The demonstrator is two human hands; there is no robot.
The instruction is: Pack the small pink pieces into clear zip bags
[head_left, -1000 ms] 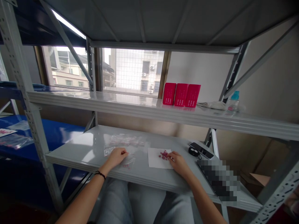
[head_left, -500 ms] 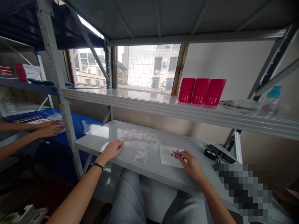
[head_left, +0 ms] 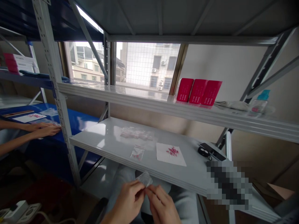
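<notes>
Clear plastic bag [head_left: 145,179] pinched between the closed left hand [head_left: 128,196] and right hand [head_left: 162,207]

- The white paper sheet [head_left: 169,154] lies on the lower steel shelf [head_left: 102,137], with a strip of bare shelf between it and the front edge wide enough for a hand.
- Just left of the sheet, a small clear bag [head_left: 137,152] stands in the way; behind it is a heap of clear bags [head_left: 136,133].
- Right of the sheet, a phone [head_left: 212,151] and a black earbud case [head_left: 203,151] block the way, and a pixelated object [head_left: 229,185] lies nearer the front edge.
- Above the sheet, the upper steel shelf [head_left: 140,96] limits reach from overhead.
- Far left of the sheet, an upright rack post [head_left: 67,149] separates this shelf from the blue shelf [head_left: 81,124].
- Below the sheet, beyond the front edge, the left hand [head_left: 127,197] and right hand [head_left: 162,207] have open air up to the shelf.
</notes>
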